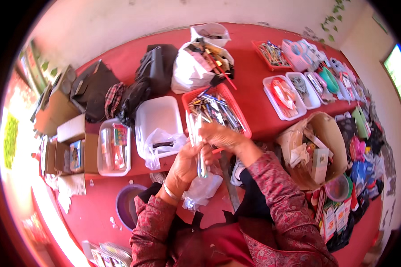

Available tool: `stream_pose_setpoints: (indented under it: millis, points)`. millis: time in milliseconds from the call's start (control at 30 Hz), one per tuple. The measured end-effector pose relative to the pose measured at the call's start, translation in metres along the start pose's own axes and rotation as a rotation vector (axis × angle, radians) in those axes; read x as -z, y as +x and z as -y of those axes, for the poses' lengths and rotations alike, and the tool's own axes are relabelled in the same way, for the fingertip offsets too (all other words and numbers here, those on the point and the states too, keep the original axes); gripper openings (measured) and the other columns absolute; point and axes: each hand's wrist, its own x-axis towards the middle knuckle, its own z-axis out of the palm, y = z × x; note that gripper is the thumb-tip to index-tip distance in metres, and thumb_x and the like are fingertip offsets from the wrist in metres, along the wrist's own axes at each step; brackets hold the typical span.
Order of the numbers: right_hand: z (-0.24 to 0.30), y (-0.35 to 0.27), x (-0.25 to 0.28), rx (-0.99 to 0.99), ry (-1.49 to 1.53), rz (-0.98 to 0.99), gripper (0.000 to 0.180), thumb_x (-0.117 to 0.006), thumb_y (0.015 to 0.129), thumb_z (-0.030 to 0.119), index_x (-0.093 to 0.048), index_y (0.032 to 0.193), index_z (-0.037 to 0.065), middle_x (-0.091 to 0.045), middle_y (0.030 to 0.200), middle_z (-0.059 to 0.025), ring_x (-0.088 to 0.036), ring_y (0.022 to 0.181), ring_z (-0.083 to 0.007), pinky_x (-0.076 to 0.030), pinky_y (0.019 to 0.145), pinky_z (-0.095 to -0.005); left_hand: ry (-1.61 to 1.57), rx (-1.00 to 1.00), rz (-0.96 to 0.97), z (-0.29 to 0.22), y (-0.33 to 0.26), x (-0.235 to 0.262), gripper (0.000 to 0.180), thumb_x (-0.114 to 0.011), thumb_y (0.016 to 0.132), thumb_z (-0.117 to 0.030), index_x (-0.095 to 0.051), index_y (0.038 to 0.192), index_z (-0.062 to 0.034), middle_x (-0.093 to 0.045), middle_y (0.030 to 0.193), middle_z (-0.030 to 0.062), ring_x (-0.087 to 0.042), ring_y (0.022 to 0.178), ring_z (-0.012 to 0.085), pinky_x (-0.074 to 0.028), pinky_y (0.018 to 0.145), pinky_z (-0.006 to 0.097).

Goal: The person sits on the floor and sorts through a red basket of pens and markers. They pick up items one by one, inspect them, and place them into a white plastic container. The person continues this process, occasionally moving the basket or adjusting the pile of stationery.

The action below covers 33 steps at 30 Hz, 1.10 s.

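My left hand (186, 163) is closed round a small bundle of slender white pens (202, 168), held upright in front of me. My right hand (223, 135) meets it from the right, its fingers closed on the upper part of the same bundle. Just beyond both hands is a red plastic basket (242, 116) heaped with loose pens (216, 107) in mixed colours. Left of it a white tray (158, 111) has a clear plastic bag (162, 141) and a dark object at its near end. The fingers hide part of the bundle.
A cardboard box (287, 153) of papers and small cartons stands to my right. A purple basin (126, 204) is on the floor at left, and a crumpled clear bag (203, 190) lies below my hands. Farther back are a stuffed white sack (185, 71) and a red basket (257, 46).
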Motion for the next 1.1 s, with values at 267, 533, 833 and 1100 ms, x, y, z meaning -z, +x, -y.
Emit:
stream_pose_setpoints:
  millis: [267, 533, 833, 1100]
  points:
    - [-0.021, 0.01, -0.03, 0.09, -0.266, -0.115, 0.029, -0.065, 0.073, 0.025, -0.061, 0.078, -0.003, -0.061, 0.067, -0.0073, -0.055, 0.058, -0.0144, -0.044, 0.055, -0.0279, 0.26, 0.171, -0.25, 0.011, -0.01, 0.016, 0.013, -0.064, 0.073, -0.003, -0.053, 0.081, -0.005, -0.053, 0.066, 0.0039, -0.052, 0.054, 0.0144, -0.043, 0.047, 0.025]
    - [-0.027, 0.041, 0.012, -0.04, -0.154, 0.109, 0.051, -0.069, 0.069, 0.049, -0.063, 0.087, 0.003, -0.059, 0.071, 0.0004, -0.053, 0.062, -0.0137, -0.042, 0.058, -0.0229, 0.239, 0.097, -0.439, 0.006, -0.004, 0.029, 0.009, -0.057, 0.079, -0.008, -0.048, 0.078, -0.0083, -0.042, 0.056, -0.0005, -0.043, 0.046, 0.012, -0.04, 0.042, 0.025]
    - [-0.058, 0.054, 0.183, -0.115, -1.373, -0.89, 0.021, -0.049, 0.072, 0.012, -0.06, 0.083, -0.002, -0.061, 0.083, -0.0224, -0.06, 0.084, -0.036, -0.047, 0.073, -0.0424, 0.107, -0.028, -0.599, -0.011, 0.003, 0.021, 0.01, -0.047, 0.084, -0.007, -0.042, 0.077, -0.0095, -0.032, 0.055, -0.0024, -0.035, 0.049, 0.0106, -0.035, 0.047, 0.024]
    - [-0.09, 0.077, 0.169, -0.271, -1.463, -1.091, 0.033, -0.052, 0.072, 0.009, -0.049, 0.1, -0.007, -0.055, 0.093, -0.0254, -0.056, 0.092, -0.0375, -0.044, 0.083, -0.0434, 0.139, 0.006, -0.577, -0.011, 0.005, 0.021, 0.008, -0.05, 0.081, -0.004, -0.043, 0.084, -0.0072, -0.035, 0.057, -0.0011, -0.038, 0.052, 0.0118, -0.038, 0.049, 0.026]
